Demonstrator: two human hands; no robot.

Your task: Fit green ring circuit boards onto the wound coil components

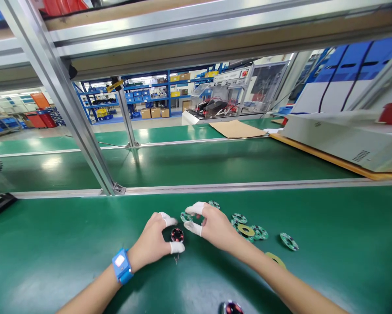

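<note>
My left hand [155, 240], with white finger cots and a blue wrist strap [122, 265], holds a small round black part with red windings [177, 235] between thumb and forefinger just above the green bench mat [68, 244]. My right hand [212, 224], also in finger cots, pinches a green ring-shaped circuit board [185, 216] right beside that part. Several more green ring boards [248, 226] lie scattered to the right of my right hand, one apart from the others [289, 241]. A yellow ring [246, 230] rests among them.
Another round wound part [231, 308] sits at the bottom edge. A second yellowish ring [276, 259] lies by my right forearm. An aluminium frame post [84, 139] and rail [232, 187] border the mat. A white machine [343, 137] and cardboard [237, 129] lie beyond.
</note>
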